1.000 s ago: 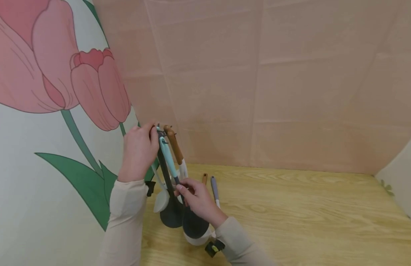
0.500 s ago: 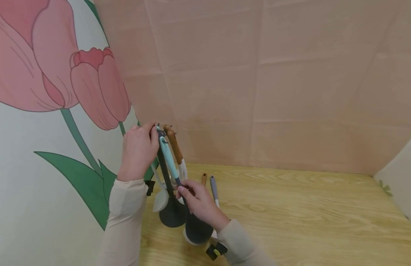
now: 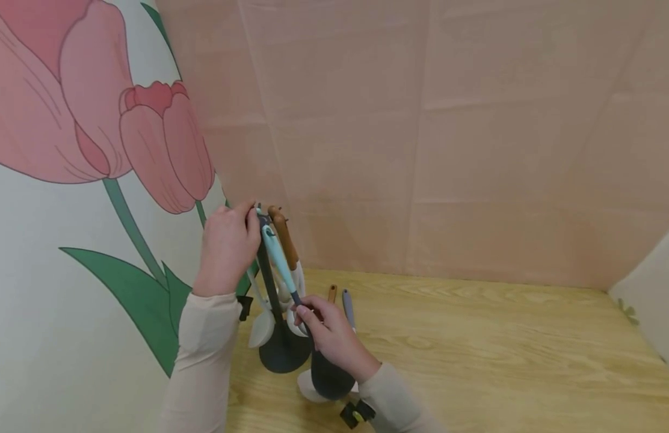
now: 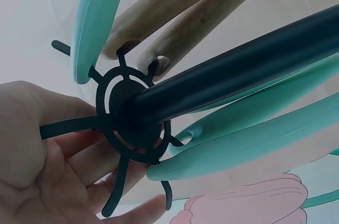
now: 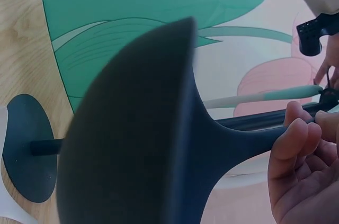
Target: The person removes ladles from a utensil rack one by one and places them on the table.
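Observation:
My left hand (image 3: 228,246) grips the top of a dark utensil stand (image 4: 124,73), whose hooked ring shows in the left wrist view. Some of its fingers lie behind the ring. My right hand (image 3: 334,334) pinches the dark neck of a ladle (image 3: 332,377) with a turquoise handle. This ladle slants out from the stand, its handle end close beside the hooks; whether it is still on one cannot be told. Its dark bowl fills much of the right wrist view. Two wooden handles (image 4: 175,7) and other turquoise handles (image 4: 100,17) hang from the ring.
The stand's round base (image 3: 280,358) rests on the wood-grain table (image 3: 475,349). A pale ladle (image 3: 262,329) hangs at the left. A pale utensil head (image 3: 311,388) shows below the dark bowl. Brown (image 3: 332,293) and grey-blue (image 3: 349,305) handles lie behind my right hand. A tulip-print wall (image 3: 96,300) stands close left.
My right hand has moved slightly right and down, swinging the dark ladle's bowl outward from the stand. More of the base now shows. The left hand keeps its hold on the stand's top.

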A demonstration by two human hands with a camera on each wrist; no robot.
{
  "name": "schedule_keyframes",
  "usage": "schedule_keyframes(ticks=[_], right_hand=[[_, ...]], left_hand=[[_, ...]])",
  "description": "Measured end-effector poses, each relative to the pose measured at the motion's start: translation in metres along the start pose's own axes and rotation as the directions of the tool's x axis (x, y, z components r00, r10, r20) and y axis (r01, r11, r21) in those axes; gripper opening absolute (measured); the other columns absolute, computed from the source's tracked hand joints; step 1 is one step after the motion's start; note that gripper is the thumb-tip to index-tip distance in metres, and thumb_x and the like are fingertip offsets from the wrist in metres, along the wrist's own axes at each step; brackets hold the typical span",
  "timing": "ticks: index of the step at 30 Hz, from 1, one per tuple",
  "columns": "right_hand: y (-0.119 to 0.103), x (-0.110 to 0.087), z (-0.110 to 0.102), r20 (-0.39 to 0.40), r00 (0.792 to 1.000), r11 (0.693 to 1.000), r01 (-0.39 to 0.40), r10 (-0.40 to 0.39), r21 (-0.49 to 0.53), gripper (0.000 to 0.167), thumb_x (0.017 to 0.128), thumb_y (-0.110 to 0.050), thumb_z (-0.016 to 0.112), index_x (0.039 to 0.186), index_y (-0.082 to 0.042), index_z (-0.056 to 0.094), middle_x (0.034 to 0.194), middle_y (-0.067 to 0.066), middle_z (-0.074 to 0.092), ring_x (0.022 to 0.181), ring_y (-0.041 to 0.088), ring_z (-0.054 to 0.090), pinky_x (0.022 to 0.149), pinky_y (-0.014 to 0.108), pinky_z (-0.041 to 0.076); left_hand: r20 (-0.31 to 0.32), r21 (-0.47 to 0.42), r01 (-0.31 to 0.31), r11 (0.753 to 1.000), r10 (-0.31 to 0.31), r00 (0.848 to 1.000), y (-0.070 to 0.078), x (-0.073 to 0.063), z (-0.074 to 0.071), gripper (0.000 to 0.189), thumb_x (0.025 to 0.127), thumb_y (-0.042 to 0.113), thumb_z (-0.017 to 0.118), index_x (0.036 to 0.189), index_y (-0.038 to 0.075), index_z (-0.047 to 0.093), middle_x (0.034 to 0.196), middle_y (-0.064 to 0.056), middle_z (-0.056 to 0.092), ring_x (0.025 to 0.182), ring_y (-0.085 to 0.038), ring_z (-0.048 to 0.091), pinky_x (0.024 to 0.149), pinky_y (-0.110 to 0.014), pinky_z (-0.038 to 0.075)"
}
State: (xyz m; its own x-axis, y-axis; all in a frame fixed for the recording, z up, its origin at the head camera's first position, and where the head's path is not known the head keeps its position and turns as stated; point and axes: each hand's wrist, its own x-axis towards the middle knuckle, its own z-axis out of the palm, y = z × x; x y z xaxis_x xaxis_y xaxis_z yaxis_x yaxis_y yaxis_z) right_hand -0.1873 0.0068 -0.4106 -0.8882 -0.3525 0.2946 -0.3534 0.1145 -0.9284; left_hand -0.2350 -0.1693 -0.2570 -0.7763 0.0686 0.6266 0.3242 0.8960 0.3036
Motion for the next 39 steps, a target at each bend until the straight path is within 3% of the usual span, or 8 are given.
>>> schedule_keyframes(ticks=[4, 12, 22, 29, 39], right_hand=[[-0.015, -0.006, -0.002, -0.002, 1.0, 1.0, 0.006, -0.006, 0.015, 0.022, 0.105, -0.008, 0.049, 0.113, 0.006, 0.063, 0.092, 0.021, 0.065, 0.049, 0.003, 0.043, 0.045, 0.019, 0.041], [-0.014, -0.008, -0.004, -0.007, 1.0, 1.0, 0.021, -0.021, 0.008, 0.021, 0.105, -0.008, 0.048, 0.112, 0.006, 0.062, 0.091, 0.019, 0.065, 0.051, 0.004, 0.044, 0.045, 0.02, 0.042], [0.016, -0.003, -0.006, -0.026, 1.0, 1.0, -0.001, 0.001, 0.012, 0.022, 0.105, -0.012, 0.049, 0.113, 0.001, 0.066, 0.091, 0.011, 0.067, 0.057, 0.008, 0.047, 0.048, 0.021, 0.042], [0.018, -0.006, -0.01, -0.051, 0.997, 0.998, 0.061, -0.062, -0.016, 0.022, 0.105, -0.019, 0.052, 0.111, -0.006, 0.068, 0.088, 0.004, 0.068, 0.068, 0.012, 0.052, 0.061, 0.022, 0.041], [0.02, -0.009, -0.011, -0.074, 0.995, 0.996, 0.069, -0.073, -0.047, 0.021, 0.105, -0.015, 0.049, 0.11, -0.004, 0.067, 0.086, 0.004, 0.066, 0.059, 0.006, 0.04, 0.056, 0.02, 0.035]], left_hand=[[0.007, 0.001, 0.012, 1.0, -0.012, 1.0, 0.0, 0.0, 0.0, 0.034, 0.103, 0.013, 0.048, 0.125, -0.004, 0.067, 0.101, -0.026, 0.072, 0.084, -0.04, 0.06, 0.081, -0.053, 0.047], [-0.002, 0.011, 0.01, 1.0, -0.01, 1.0, 0.001, 0.0, 0.0, 0.034, 0.103, 0.014, 0.048, 0.124, -0.005, 0.067, 0.103, -0.026, 0.072, 0.086, -0.041, 0.061, 0.08, -0.053, 0.048], [-0.007, 0.015, 0.004, 1.0, -0.004, 1.0, 0.002, 0.0, 0.002, 0.034, 0.103, 0.013, 0.048, 0.124, -0.005, 0.067, 0.103, -0.026, 0.072, 0.085, -0.04, 0.061, 0.074, -0.051, 0.05], [-0.019, 0.015, -0.001, 1.0, 0.002, 1.0, 0.002, 0.0, 0.003, 0.033, 0.103, 0.012, 0.049, 0.124, -0.006, 0.067, 0.104, -0.026, 0.072, 0.084, -0.04, 0.061, 0.073, -0.051, 0.05], [-0.024, 0.023, -0.002, 1.0, 0.003, 1.0, 0.003, -0.001, 0.004, 0.034, 0.103, 0.012, 0.048, 0.123, -0.006, 0.068, 0.103, -0.026, 0.072, 0.083, -0.04, 0.061, 0.071, -0.05, 0.051]])
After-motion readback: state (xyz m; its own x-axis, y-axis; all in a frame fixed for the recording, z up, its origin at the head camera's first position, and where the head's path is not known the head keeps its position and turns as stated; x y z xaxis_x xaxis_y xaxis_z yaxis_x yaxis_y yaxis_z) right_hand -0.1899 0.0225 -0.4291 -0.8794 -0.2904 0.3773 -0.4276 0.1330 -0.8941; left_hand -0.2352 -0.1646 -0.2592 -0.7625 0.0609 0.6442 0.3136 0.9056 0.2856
